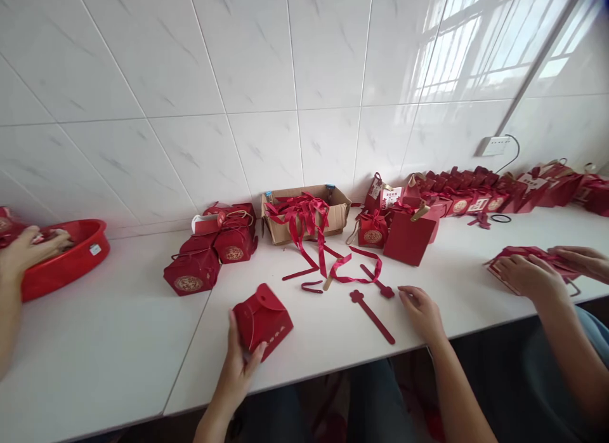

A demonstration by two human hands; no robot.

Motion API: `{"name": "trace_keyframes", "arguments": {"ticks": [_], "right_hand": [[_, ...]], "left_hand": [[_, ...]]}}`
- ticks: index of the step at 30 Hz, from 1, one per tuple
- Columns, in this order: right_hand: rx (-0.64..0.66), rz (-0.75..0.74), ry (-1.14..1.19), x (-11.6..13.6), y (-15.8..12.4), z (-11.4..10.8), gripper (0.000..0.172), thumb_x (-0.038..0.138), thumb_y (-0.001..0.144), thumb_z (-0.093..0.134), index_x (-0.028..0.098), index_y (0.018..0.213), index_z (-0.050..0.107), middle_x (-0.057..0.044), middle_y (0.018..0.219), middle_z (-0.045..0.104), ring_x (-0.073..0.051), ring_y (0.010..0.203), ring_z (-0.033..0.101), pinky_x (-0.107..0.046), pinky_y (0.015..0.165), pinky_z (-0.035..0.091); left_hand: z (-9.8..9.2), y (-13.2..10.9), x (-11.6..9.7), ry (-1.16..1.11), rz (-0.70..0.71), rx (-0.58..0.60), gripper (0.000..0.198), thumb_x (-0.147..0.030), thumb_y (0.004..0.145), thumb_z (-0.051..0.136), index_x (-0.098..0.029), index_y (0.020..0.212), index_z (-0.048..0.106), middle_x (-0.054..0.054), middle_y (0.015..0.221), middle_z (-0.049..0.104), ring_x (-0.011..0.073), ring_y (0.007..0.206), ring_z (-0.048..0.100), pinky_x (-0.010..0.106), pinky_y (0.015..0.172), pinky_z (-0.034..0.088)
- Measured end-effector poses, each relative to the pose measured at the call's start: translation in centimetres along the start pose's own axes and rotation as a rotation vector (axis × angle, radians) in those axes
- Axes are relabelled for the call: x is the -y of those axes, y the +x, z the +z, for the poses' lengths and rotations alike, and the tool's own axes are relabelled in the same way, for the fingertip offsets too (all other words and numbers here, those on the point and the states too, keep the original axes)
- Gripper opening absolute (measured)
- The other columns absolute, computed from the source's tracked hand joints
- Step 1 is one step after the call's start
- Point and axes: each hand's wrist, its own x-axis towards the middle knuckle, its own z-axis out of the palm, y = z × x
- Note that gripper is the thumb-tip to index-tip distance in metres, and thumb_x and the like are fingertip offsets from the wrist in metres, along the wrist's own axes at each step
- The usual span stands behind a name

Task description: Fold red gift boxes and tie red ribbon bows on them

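Though mostly red, a gold-lettered box (262, 321)

The held box (264, 317) is red with gold lettering (276, 336), tiles (259, 46) grey-veined white.

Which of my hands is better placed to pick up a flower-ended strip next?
Your right hand, I'd say: it looks empty and is close to a flower-ended strip, while your left hand holds the red box.

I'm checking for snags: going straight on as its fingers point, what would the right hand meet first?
Probably the flat, dark red, flower-ended strip nearest the right hand, though depth is unclear, so it might pass above.
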Motion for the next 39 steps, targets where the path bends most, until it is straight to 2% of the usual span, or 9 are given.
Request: {"name": "trace_keyframes", "arguments": {"ticks": [3, 6, 11, 14, 20, 27, 31, 35, 39], "right_hand": [[0.005, 0.043, -0.049, 0.8, 1.1, 0.2, 0.036, 0.042, 0.077, 0.046, 0.017, 0.093, 0.068, -0.011, 0.099, 0.067, -0.024, 0.087, 0.064, -0.035, 0.078, 0.049], [0.012, 0.065, -0.088, 2.9, 2.8, 0.9, 0.037, 0.038, 0.078, 0.045, 0.015, 0.097, 0.066, -0.013, 0.104, 0.065, -0.024, 0.088, 0.063, -0.034, 0.075, 0.048], [0.174, 0.027, -0.126, 8.1, 5.9, 4.5, 0.027, 0.038, 0.083, 0.049, 0.018, 0.085, 0.067, -0.006, 0.091, 0.068, -0.019, 0.081, 0.063, -0.028, 0.073, 0.046], [0.278, 0.093, -0.182, 10.8, 7.3, 7.6, 0.036, 0.046, 0.085, 0.053, 0.014, 0.076, 0.066, -0.008, 0.079, 0.067, -0.02, 0.077, 0.062, -0.032, 0.071, 0.048], [0.372, 0.24, -0.178, 13.2, 8.6, 11.1, 0.029, 0.033, 0.091, 0.055, 0.016, 0.114, 0.056, -0.008, 0.114, 0.059, -0.019, 0.096, 0.06, -0.039, 0.082, 0.052], [0.294, 0.189, 0.159, 14.0, 7.6, 7.8, 0.029, 0.033, 0.091, 0.054, 0.017, 0.116, 0.056, -0.008, 0.117, 0.058, -0.02, 0.097, 0.06, -0.04, 0.082, 0.052], [0.233, 0.107, 0.424, 15.2, 6.0, 4.4, 0.026, 0.035, 0.092, 0.051, 0.014, 0.107, 0.057, -0.005, 0.096, 0.063, -0.015, 0.081, 0.062, -0.03, 0.07, 0.052], [0.241, 0.032, 0.589, 17.0, 2.7, 1.6, 0.029, 0.047, 0.086, 0.052, 0.018, 0.083, 0.057, 0.002, 0.063, 0.054, -0.011, 0.055, 0.052, -0.021, 0.048, 0.041], [0.384, -0.014, 0.701, 18.8, -1.1, 1.1, 0.034, 0.051, 0.079, 0.059, 0.019, 0.069, 0.055, 0.005, 0.053, 0.046, -0.008, 0.047, 0.04, -0.021, 0.043, 0.032]], "left_hand": [[0.4, 0.3, 0.6, 0.273, 0.109, 0.182, 0.051, -0.036, 0.092, 0.04, -0.027, 0.141, 0.035, 0.011, 0.141, 0.046, 0.0304, 0.133, 0.038, 0.05, 0.104, 0.037], [0.4, 0.6, 1.2, 0.516, 0.196, 0.196, 0.04, -0.036, 0.091, 0.04, -0.029, 0.127, 0.055, 0.01, 0.14, 0.048, 0.0338, 0.132, 0.038, 0.056, 0.102, 0.038], [0.5, 0.5, 1.1, 0.625, 0.225, 0.171, 0.039, -0.035, 0.091, 0.041, -0.028, 0.125, 0.058, 0.009, 0.137, 0.051, 0.0307, 0.129, 0.044, 0.051, 0.099, 0.044], [0.5, 0.5, 0.9, 0.623, 0.227, 0.162, 0.039, -0.035, 0.09, 0.041, -0.025, 0.123, 0.06, 0.01, 0.137, 0.052, 0.0302, 0.129, 0.045, 0.05, 0.099, 0.045], [0.3, 0.4, 0.7, 0.576, 0.205, 0.156, 0.037, -0.033, 0.089, 0.044, -0.026, 0.121, 0.061, 0.009, 0.137, 0.052, 0.0295, 0.129, 0.045, 0.05, 0.1, 0.044], [0.1, 0.4, -0.1, 0.315, 0.111, 0.027, 0.035, -0.035, 0.087, 0.049, -0.023, 0.118, 0.059, 0.011, 0.13, 0.055, 0.0271, 0.123, 0.05, 0.048, 0.1, 0.044], [0.2, 1.3, -3.2, 0.123, 0.102, -0.093, 0.038, -0.035, 0.089, 0.048, -0.023, 0.125, 0.048, 0.011, 0.129, 0.053, 0.0247, 0.124, 0.049, 0.045, 0.099, 0.045], [1.2, 2.8, -7.4, 0.1, 0.252, -0.028, 0.037, -0.029, 0.09, 0.048, -0.029, 0.127, 0.048, 0.007, 0.14, 0.042, 0.0238, 0.132, 0.039, 0.043, 0.105, 0.04], [2.6, 3.9, -9.5, 0.222, 0.282, 0.077, 0.034, -0.023, 0.092, 0.041, -0.03, 0.122, 0.055, 0.006, 0.147, 0.033, 0.0241, 0.131, 0.042, 0.041, 0.102, 0.044]]}}
